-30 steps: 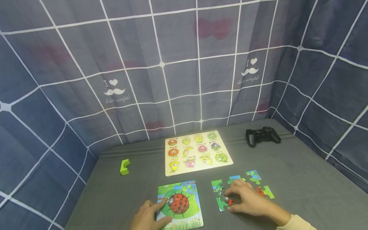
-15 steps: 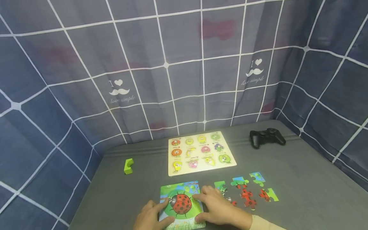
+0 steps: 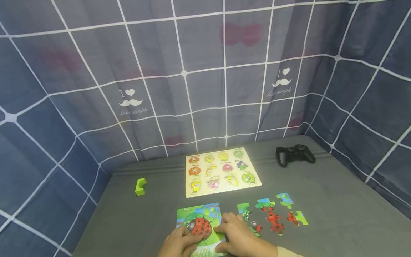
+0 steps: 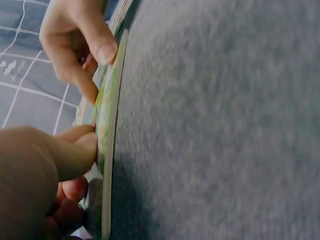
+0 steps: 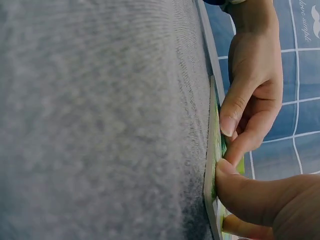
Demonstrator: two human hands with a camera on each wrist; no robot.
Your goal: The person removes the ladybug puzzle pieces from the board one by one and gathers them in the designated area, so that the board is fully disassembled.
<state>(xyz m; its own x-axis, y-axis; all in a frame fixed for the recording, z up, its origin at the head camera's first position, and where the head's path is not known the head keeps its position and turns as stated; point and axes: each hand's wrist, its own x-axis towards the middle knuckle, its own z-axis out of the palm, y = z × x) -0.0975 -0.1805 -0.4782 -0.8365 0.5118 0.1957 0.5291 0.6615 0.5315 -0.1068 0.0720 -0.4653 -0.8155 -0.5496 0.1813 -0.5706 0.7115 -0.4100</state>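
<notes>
A square ladybug jigsaw puzzle in its board lies flat on the table in the head view. My left hand reaches over its lower left part, thumb and index finger on the ladybug picture. At its right side, my right hand has thumb and index finger bent against the puzzle's face. In the left wrist view the fingertips of the left hand meet at the puzzle's surface. The right wrist view shows the thumb of the right hand on the thin board. Parts of the puzzle under the hands are hidden.
Several loose jigsaw pieces lie right of the puzzle. Behind it is a wooden fruit board. A black game controller sits at the back right and a green block at the left. A checked curtain surrounds the table.
My right hand has let go of a ladybug piece among the loose ones and moved left onto the puzzle. My left hand has shifted right, from the board's left edge onto the ladybug picture.
</notes>
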